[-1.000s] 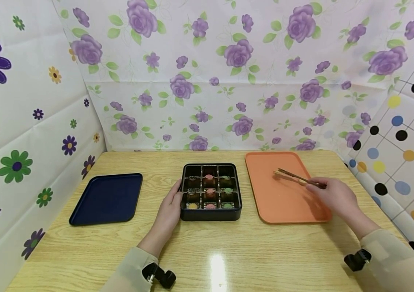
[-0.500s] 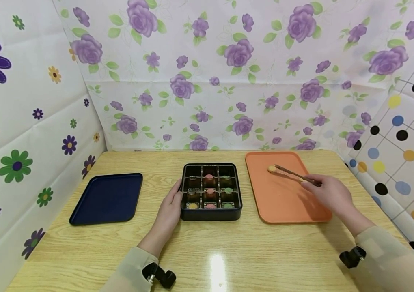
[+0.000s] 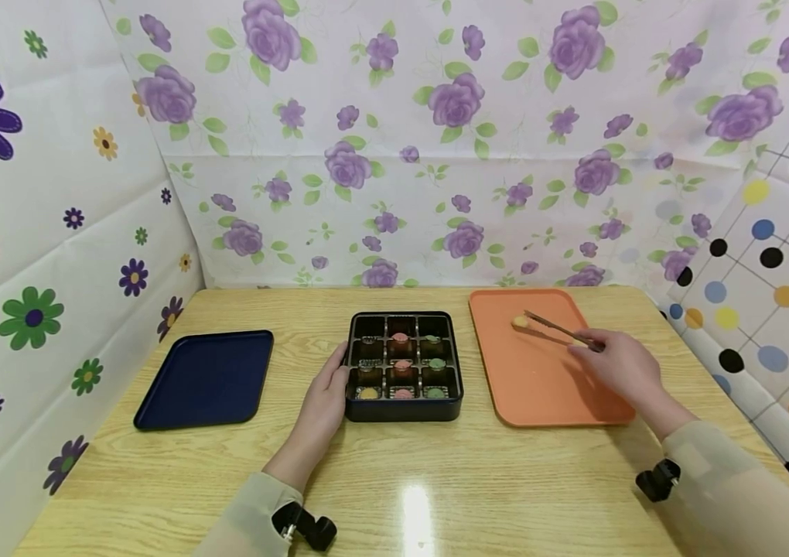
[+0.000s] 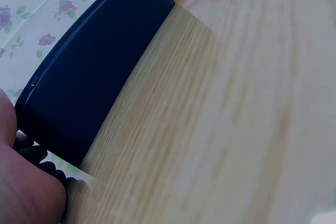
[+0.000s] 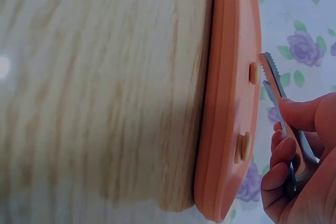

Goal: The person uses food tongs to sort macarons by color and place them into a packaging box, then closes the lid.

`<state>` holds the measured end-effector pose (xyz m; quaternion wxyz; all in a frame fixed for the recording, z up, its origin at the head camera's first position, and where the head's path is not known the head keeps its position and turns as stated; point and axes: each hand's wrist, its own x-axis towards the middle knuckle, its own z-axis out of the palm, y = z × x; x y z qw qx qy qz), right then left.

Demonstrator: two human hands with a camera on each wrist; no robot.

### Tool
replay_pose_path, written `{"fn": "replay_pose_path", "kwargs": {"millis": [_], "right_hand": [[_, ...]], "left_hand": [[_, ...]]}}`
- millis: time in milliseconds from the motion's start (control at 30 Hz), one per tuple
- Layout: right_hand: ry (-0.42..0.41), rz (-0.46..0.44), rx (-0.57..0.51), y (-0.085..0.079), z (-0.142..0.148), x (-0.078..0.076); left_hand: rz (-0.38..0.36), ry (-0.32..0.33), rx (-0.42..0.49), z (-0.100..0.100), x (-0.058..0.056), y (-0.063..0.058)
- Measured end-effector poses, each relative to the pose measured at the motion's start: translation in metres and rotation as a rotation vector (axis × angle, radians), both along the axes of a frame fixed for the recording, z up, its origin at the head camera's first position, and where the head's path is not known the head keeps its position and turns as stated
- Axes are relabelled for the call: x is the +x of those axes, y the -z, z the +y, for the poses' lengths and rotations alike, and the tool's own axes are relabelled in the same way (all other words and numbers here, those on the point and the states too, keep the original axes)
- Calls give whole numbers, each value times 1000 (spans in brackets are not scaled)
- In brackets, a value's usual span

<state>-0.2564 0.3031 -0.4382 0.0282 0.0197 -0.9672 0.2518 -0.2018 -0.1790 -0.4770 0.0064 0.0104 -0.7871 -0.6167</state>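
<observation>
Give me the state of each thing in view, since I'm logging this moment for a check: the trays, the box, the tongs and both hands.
Black nine-compartment box: open, sweets in most cells.
Orange plastic tray: flat, yellow sweet on it.
Metal tongs: tips at that sweet.
Navy blue tray: flat.
Right hand: grips the tongs.
Left hand: flat against the box's side.

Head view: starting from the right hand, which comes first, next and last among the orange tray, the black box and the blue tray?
1. Orange tray: right under the right hand, which holds tongs over it.
2. Black box: at the table's middle, to the hand's left, with the left hand against its side.
3. Blue tray: far left of the table.
</observation>
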Motion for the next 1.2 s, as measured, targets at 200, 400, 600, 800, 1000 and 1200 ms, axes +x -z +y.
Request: {"fn": "replay_pose_path", "kwargs": {"millis": [200,400,600,800,1000,1200], "right_hand": [[-1,13,3,2,-4,-5],[13,10,13,4,-5,-8],[7,10,4,5,-5,-8],[-2,11,3,7,-4,-8],[-7,15,9,7,-4,-8],[-8,17,6,7,-4,-8]], "left_hand": [[1,-1,3,1,2,-1],[4,-3,-13,1,2,-2],[-2,-3,-20,1,0,-1],[-4,0,-14,0,0,0],[2,0,-15,0,2,-1],[7,-2,-12,0,2,-1]]}}
